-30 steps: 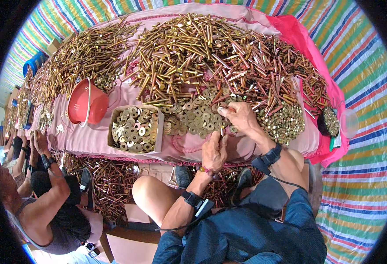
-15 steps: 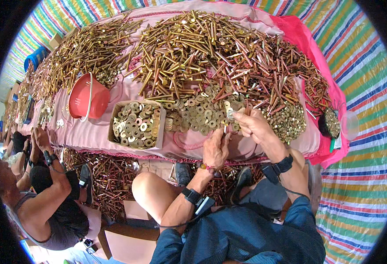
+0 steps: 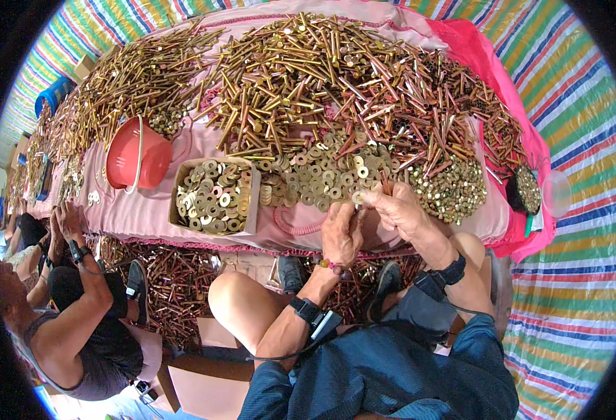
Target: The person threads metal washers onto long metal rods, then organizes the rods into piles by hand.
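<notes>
My right hand pinches a flat brass-coloured washer between thumb and fingertips. Close below it, my left hand is closed, its fingertips almost meeting the washer. A bolt is in the left hand, mostly hidden by the fingers; its shiny end showed a moment ago. Just beyond both hands spreads a layer of loose washers. To the right of my right hand lies a pile of small nuts. An open carton full of washers stands left of my hands.
Large heaps of long brass-coloured bolts and reddish bolts cover the far side of the pink cloth. A red bucket is tipped over at left. More bolts lie underneath. Another person works at far left.
My right hand has come down and left, bringing the washer from over the washer layer to the left fingertips. The left hand has barely moved; the bolt's end has become covered.
</notes>
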`<state>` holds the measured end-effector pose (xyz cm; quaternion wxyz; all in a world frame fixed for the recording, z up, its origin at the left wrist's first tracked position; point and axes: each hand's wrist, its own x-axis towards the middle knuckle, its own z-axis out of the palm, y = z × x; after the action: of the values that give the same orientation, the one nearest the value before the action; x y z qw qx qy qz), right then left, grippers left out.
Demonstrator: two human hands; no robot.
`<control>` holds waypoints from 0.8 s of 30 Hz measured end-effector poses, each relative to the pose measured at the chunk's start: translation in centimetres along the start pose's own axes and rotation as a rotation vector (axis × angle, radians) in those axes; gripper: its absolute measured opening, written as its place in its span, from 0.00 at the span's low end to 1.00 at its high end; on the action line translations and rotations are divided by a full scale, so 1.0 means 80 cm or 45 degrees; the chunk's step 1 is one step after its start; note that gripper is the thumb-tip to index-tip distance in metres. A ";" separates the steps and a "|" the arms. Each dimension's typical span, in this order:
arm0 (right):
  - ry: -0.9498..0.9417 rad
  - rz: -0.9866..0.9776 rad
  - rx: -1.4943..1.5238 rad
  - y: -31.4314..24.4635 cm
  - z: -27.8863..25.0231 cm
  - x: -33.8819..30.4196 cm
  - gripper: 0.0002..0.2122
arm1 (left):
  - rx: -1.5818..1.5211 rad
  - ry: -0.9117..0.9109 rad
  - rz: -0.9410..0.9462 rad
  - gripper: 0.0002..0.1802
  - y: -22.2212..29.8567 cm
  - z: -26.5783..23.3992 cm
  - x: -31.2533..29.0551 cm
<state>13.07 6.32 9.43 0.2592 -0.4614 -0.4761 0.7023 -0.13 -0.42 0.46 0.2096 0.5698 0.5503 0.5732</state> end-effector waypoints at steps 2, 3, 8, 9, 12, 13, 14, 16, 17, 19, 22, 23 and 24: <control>0.136 -0.091 -0.114 0.002 -0.003 -0.002 0.14 | 0.002 0.014 0.006 0.08 0.003 -0.001 0.001; 0.192 -0.152 -0.092 0.000 -0.004 -0.006 0.18 | 0.005 0.032 0.015 0.09 0.004 -0.001 0.002; 0.249 -0.325 -0.041 -0.002 -0.004 -0.003 0.21 | 0.052 0.006 -0.006 0.07 0.002 -0.004 0.001; 0.289 -0.482 -0.163 -0.001 -0.004 0.000 0.21 | 0.054 -0.029 -0.043 0.06 0.002 -0.004 0.001; 0.304 -0.571 -0.269 -0.006 0.000 -0.002 0.21 | -0.005 -0.027 -0.019 0.06 0.002 -0.003 0.002; 0.282 -0.504 -0.253 -0.008 0.002 -0.003 0.20 | -0.003 -0.025 -0.020 0.06 0.001 -0.003 0.002; 0.279 -0.503 -0.253 -0.007 0.004 -0.002 0.20 | 0.009 -0.018 -0.015 0.06 0.000 -0.004 0.001; 0.195 -0.474 -0.011 -0.005 0.007 -0.001 0.19 | 0.016 -0.013 -0.005 0.06 0.001 -0.003 0.003; 0.196 -0.475 -0.012 -0.002 0.008 0.000 0.19 | -0.007 -0.019 -0.012 0.07 0.002 -0.002 0.003; 0.233 -0.531 -0.153 0.002 0.012 0.001 0.17 | -0.030 -0.024 -0.021 0.07 0.003 -0.003 0.002; 0.317 -0.664 -0.520 -0.001 0.020 -0.004 0.16 | 0.008 -0.029 -0.025 0.08 -0.001 -0.002 0.001; 0.348 -0.718 -0.650 -0.004 0.019 -0.007 0.13 | 0.021 -0.037 -0.020 0.08 -0.003 -0.003 0.000; 0.348 -0.718 -0.650 -0.006 0.021 -0.009 0.13 | 0.034 -0.045 -0.016 0.08 -0.005 -0.002 -0.001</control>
<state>11.87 5.22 10.39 0.3796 -0.4514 -0.7042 0.3951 -0.43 -0.42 0.17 0.2153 0.5791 0.5576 0.5544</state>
